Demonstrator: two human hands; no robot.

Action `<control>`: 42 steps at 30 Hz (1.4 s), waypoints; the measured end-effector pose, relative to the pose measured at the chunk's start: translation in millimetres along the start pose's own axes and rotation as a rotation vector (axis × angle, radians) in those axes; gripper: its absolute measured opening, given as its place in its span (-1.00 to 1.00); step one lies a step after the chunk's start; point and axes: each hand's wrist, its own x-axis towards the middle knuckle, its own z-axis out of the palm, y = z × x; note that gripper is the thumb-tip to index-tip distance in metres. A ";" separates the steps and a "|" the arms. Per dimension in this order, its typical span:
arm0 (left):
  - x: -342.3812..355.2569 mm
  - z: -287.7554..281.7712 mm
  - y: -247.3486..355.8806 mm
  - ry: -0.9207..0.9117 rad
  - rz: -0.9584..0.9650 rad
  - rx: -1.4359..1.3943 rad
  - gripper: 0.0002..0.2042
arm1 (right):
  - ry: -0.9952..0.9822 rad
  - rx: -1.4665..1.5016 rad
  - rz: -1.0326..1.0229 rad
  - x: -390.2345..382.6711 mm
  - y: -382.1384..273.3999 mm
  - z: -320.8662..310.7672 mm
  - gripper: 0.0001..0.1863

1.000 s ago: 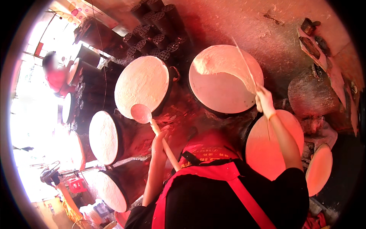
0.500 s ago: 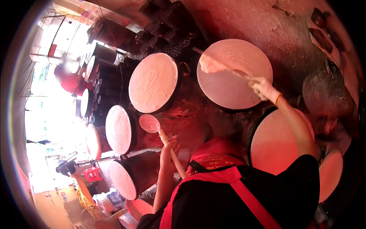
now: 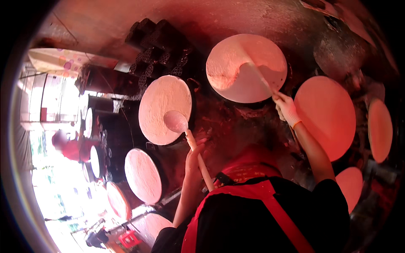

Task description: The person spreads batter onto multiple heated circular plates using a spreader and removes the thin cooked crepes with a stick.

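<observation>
My right hand (image 3: 286, 109), in a pale glove, grips the near end of a wooden spreader stick (image 3: 262, 78). The stick slants across a large round griddle (image 3: 249, 93) ahead of me, its far end against the pale batter. That batter (image 3: 225, 57) covers the far and left part of the plate in a curved sheet; the near part is bare. In my left hand (image 3: 193, 160) is a ladle (image 3: 176, 121) with a long wooden handle. Its bowl appears in front of a batter-covered round griddle (image 3: 162, 99) at the left; whether they touch I cannot tell.
More round griddles stand to the left, one pale-coated (image 3: 143, 176), and to the right, a smooth one (image 3: 325, 118) beside my right forearm. Dark perforated cylinders (image 3: 162, 46) are stacked at the back. A person in red (image 3: 74, 145) is far left, near a red stool (image 3: 129, 238).
The view has turned, so the griddles sit elsewhere in it. My right hand has swept the stick, and the batter sheet now spreads wider. The ladle remains in my left hand.
</observation>
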 end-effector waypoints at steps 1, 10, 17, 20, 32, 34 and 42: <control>-0.1 -9.7 3.3 -0.055 0.050 0.054 -0.68 | -0.138 -0.088 -0.014 -15.0 5.6 0.1 -0.55; 15.0 -139.2 -11.4 0.020 0.040 0.095 -0.62 | 0.021 0.330 -0.118 -106.3 87.5 91.6 -0.59; -44.2 -205.0 -25.3 0.174 -0.017 0.062 -0.48 | 0.071 0.393 -0.251 62.8 58.3 319.5 -0.67; -50.0 -222.9 -29.4 0.162 -0.002 0.056 -0.54 | 0.196 0.433 -0.186 90.6 64.4 342.4 -0.67; -37.0 -188.7 -27.2 -0.026 0.045 0.031 -0.76 | 0.306 0.477 -0.105 -96.0 131.3 236.5 -0.61; -33.1 -187.7 -33.2 -0.052 0.039 0.079 -0.78 | 0.369 0.492 -0.093 -94.0 119.7 217.3 -0.60; -35.8 -138.0 -39.8 -0.193 0.069 0.171 -0.77 | -0.124 0.358 -0.002 -72.1 102.0 227.7 -0.58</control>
